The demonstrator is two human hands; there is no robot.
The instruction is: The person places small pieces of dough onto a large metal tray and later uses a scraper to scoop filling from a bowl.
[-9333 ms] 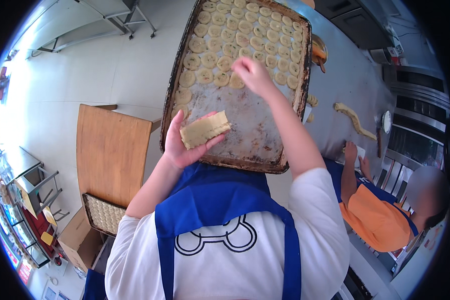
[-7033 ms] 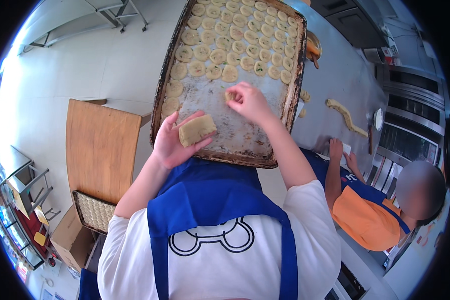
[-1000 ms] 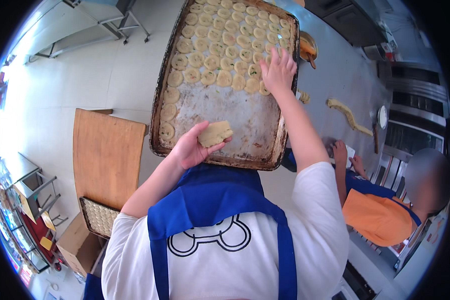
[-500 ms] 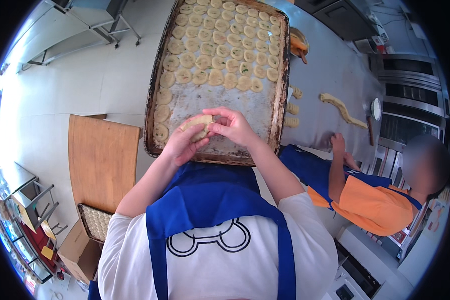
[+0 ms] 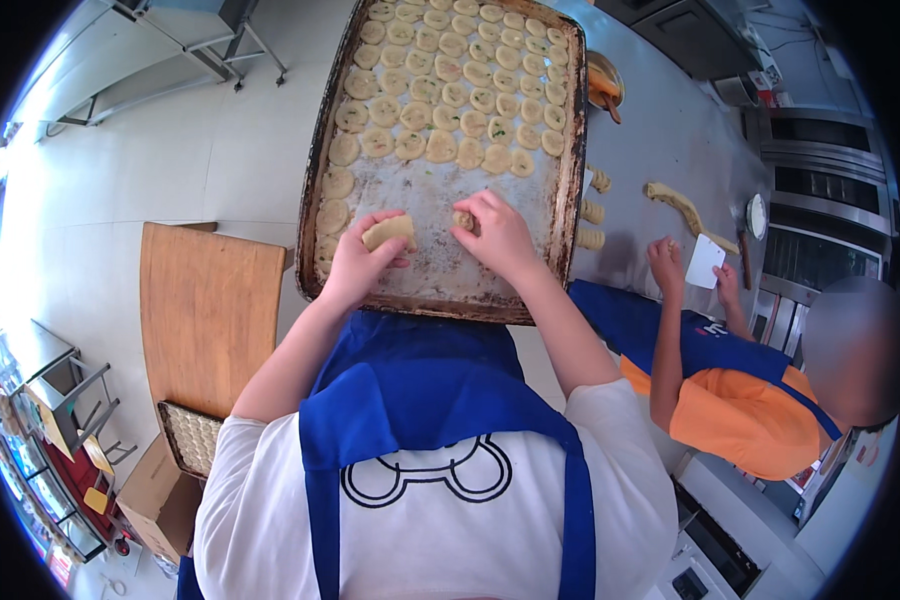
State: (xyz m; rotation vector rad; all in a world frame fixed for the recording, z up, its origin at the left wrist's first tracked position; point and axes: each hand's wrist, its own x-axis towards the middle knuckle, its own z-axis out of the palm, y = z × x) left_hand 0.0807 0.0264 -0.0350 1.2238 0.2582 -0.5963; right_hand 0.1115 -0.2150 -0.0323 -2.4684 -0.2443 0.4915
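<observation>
My left hand (image 5: 362,257) is closed around a thick stack of dough (image 5: 389,232), pale yellow, above the near part of a large worn baking tray (image 5: 430,183). To its right, my right hand (image 5: 494,234) pinches a small piece of dough (image 5: 462,219), also over the tray's bare metal. Rows of flat round dough pieces (image 5: 441,147), some flecked with green, cover the far part of the tray. A single column of rounds (image 5: 337,182) runs down its left side toward me. My fingers partly hide both pieces that I hold.
Right of the tray, a metal table (image 5: 650,140) bears short dough rolls (image 5: 591,212), a long dough strip (image 5: 676,202) and a bowl (image 5: 604,80). A co-worker in an orange shirt (image 5: 740,420) holds a white scraper (image 5: 705,262) there. A wooden board (image 5: 210,310) lies to the left.
My hands have moved apart; a small dough piece has come off into my right hand, the rest staying in my left. The co-worker's hands have risen, a white scraper now showing.
</observation>
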